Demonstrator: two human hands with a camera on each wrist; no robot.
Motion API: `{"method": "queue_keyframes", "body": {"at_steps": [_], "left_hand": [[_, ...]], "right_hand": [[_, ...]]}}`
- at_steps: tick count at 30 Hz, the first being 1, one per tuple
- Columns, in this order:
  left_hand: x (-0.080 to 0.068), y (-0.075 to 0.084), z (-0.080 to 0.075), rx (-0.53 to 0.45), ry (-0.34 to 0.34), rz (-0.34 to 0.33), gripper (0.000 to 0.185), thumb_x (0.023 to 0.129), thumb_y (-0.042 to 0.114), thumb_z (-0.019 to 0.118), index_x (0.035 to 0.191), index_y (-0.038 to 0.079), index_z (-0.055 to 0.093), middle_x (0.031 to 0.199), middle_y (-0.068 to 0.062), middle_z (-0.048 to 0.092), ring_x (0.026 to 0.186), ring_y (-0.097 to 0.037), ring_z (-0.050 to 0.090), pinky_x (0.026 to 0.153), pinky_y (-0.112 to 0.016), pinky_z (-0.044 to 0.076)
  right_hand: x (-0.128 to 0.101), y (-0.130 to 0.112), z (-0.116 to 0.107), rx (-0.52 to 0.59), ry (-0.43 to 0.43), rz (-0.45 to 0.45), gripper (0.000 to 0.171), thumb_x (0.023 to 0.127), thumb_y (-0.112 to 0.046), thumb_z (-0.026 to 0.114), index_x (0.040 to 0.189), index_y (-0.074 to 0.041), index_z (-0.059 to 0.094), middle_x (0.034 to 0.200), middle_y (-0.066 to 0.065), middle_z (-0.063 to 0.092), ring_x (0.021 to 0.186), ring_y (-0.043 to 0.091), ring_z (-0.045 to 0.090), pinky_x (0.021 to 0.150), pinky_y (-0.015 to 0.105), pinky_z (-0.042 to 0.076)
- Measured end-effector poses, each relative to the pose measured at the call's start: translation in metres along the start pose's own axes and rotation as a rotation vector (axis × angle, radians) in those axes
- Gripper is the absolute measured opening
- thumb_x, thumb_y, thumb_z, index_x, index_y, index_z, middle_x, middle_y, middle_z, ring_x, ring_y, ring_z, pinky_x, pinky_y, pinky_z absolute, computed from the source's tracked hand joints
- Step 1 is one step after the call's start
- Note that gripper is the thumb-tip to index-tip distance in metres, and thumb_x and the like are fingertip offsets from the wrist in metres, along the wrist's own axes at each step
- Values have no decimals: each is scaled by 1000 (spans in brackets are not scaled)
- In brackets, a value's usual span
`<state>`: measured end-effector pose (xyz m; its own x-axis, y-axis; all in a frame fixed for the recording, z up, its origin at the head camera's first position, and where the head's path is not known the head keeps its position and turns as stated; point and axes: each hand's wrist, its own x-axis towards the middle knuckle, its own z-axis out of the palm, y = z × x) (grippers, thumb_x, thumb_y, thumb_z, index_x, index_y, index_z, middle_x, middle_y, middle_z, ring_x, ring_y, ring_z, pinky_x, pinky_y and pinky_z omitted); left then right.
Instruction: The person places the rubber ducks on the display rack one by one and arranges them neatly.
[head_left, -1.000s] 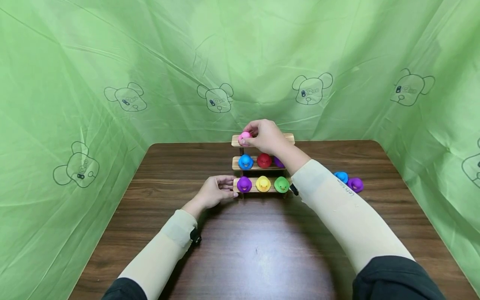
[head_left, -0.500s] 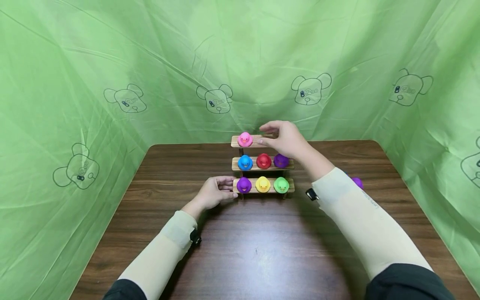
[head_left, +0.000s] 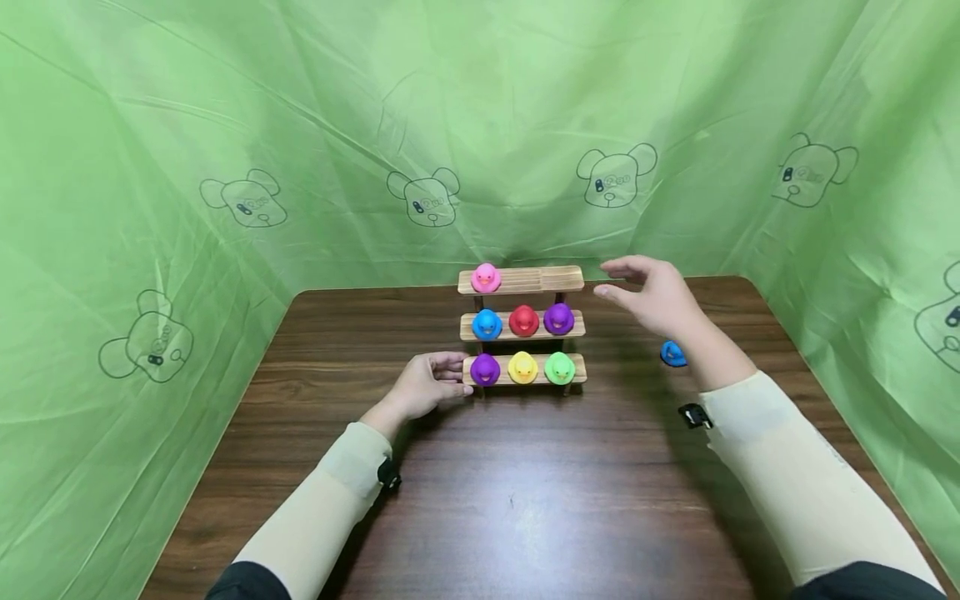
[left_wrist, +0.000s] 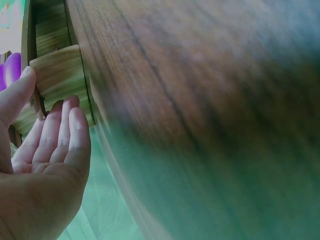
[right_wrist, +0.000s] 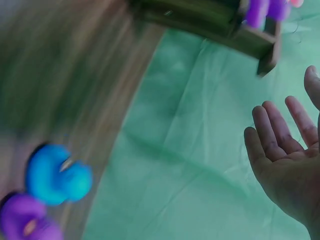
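Note:
A three-tier wooden stand (head_left: 562, 280) carries rubber ducks. Its top shelf bears a pink duck (head_left: 486, 278) at the left end. On the middle shelf sit a blue duck (head_left: 487, 325), a red duck (head_left: 523, 321) and a purple duck (head_left: 558, 319); the bottom one has purple (head_left: 485, 370), yellow and green ducks. My left hand (head_left: 422, 387) holds the bottom shelf's left end, thumb in front, fingers behind. Right of the stand, my right hand (head_left: 660, 298) is in the air with fingers spread and nothing in them.
Beneath the right forearm, a loose blue duck (head_left: 673, 354) lies on the wooden table (head_left: 330, 333). The right wrist view also shows a loose purple duck (right_wrist: 27, 217) beside it. A green cloth (head_left: 517, 100) with bear drawings hangs behind and at both sides.
My right hand has let go of the pink duck on the top shelf and moved right, away from the stand. The left hand has stayed at the bottom shelf.

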<state>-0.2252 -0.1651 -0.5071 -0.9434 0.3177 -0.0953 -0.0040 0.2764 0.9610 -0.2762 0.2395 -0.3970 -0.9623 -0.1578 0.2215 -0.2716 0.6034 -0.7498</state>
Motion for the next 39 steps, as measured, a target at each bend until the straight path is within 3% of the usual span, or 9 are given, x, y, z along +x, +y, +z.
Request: {"method": "queue_keyframes", "body": {"at_steps": [4,13,19,27,39], "left_hand": [[1,-1,0,-8,-8,2,56,84,-2,86,136,-7,64,122,-22,73,114,-38,70,89,-28,61],[3,-5,-1,-2,-3,6,56,84,-1,87,135,-6,65,120,-21,74,114,-38,70,91,-29,61],[4,-6,-1,3,-10,11,57,84,-1,87,136,-7,64,120,-22,73,115,-39,69,91,-28,61],[3,-4,-1,20,-15,21,56,85,0,87,136,-7,64,120,-22,73,115,-39,70,92,-28,61],[5,-6,-2,-5,-25,22,57,86,-5,83,137,-11,61,122,-26,72,117,-44,67,90,-26,61]], "right_hand": [[-14,26,-13,-29,-4,48,57,91,-51,80,131,-12,70,131,12,71,128,35,61,108,55,49],[-40,89,-30,-89,-52,173,64,91,-57,77,134,-10,67,136,20,65,131,42,56,109,60,44],[-52,115,-34,-176,-105,200,69,93,-53,77,137,-2,63,135,28,64,126,45,59,105,62,45],[-63,131,-34,-224,-164,240,66,92,-47,81,135,0,63,131,27,65,122,45,59,103,64,45],[-68,136,-29,-261,-147,252,57,88,-44,86,124,-4,68,120,25,69,108,39,63,90,55,51]]}}
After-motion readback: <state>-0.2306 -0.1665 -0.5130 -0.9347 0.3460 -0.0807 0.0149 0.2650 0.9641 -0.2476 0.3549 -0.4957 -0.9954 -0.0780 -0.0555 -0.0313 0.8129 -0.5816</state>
